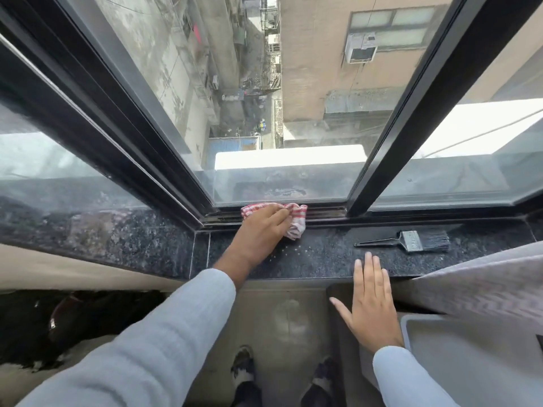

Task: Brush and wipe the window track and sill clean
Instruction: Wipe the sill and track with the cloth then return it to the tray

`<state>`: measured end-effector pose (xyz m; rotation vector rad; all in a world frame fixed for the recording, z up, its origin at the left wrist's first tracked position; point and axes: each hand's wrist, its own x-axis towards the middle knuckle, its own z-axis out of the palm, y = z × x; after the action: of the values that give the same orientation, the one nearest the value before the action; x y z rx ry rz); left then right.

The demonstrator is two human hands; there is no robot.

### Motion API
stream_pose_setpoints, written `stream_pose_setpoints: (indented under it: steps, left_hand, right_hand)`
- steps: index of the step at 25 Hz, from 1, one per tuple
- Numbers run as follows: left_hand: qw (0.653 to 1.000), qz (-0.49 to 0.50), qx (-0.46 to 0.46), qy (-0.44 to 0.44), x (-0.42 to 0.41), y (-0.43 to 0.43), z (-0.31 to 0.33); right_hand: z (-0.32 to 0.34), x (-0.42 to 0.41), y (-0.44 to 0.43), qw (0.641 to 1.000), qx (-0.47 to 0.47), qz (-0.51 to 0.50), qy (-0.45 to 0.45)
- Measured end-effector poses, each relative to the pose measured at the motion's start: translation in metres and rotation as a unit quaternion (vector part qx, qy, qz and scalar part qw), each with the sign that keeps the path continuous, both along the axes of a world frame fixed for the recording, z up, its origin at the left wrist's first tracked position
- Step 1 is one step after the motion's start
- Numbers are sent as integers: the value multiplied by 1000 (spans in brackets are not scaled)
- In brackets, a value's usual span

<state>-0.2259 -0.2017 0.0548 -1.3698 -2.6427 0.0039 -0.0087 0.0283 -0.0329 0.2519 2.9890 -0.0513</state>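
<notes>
My left hand [260,230] presses a red and white checked cloth [296,223] against the black window track [326,214], at the back edge of the dark speckled stone sill [323,254]. Part of the cloth is hidden under my fingers. My right hand [371,304] lies flat with fingers apart on the sill's front edge and holds nothing. A black paint brush [411,241] lies on the sill to the right of the cloth, handle pointing left, bristles right. Neither hand touches it.
Black window frame bars [411,113] rise from the track on both sides of the middle pane. A grey patterned curtain [484,286] hangs over the sill's right end. A grey bin [470,362] stands below it. My feet [244,374] are on the floor under the sill.
</notes>
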Motion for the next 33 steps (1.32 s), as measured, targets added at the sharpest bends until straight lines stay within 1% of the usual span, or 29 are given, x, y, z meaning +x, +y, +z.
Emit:
stream_pose_setpoints:
  steps: [2,4,5,7,10,11,12,15,17,20,23,25,26,28,29,31,33]
  left_hand:
    - [996,88,25,-9,4,-57,1]
    - [981,193,21,-29,10,-92,2]
    - [972,230,24,-33,13,-96,1]
    - [956,281,69,-38,15,-87,-5]
    - [914,369,150,-83,16,-64,-8]
    - [908,375,156,-103,18,-54,-9]
    - [912,363,151,-117,21,-41,-9]
    - [939,278,138,-150,30,23,-2]
    - [947,231,146,-167,29,71,4]
    - [956,186,127,-190,34,124,16]
    - [964,136,116,-195,25,124,21]
    - [975,81,89,-186,16,104,22]
    - [979,70,79,-177,11,89,23]
    - [983,89,72,-141,3,46,20]
    - [982,120,78,-121,0,17,16]
    - [967,215,95,-100,-3,-42,11]
    - [950,282,94,-101,-4,-77,11]
  right_hand:
    - [-1,0,1,1000,7,1,4]
    - [-3,0,1,1000,12,0,6]
    - [-4,-1,1,1000,12,0,5]
    - [-5,-3,1,1000,15,2,1]
    - [-7,-3,3,1000,8,5,3]
    - [-8,-3,4,1000,4,3,5]
    - [-8,-3,5,1000,0,1,6]
    - [-5,-4,6,1000,-10,1,1]
    - [-3,-5,8,1000,-14,3,3]
    - [1,-7,11,1000,-20,-3,7]
    - [4,-8,10,1000,-16,-2,2]
    - [6,-9,12,1000,-15,0,3]
    - [7,-9,12,1000,-11,0,0]
    - [10,-9,12,1000,-4,0,-8]
    - [11,-10,13,1000,-2,0,-9]
    - [12,-11,13,1000,4,-2,-11]
    - [14,-12,13,1000,5,0,-15]
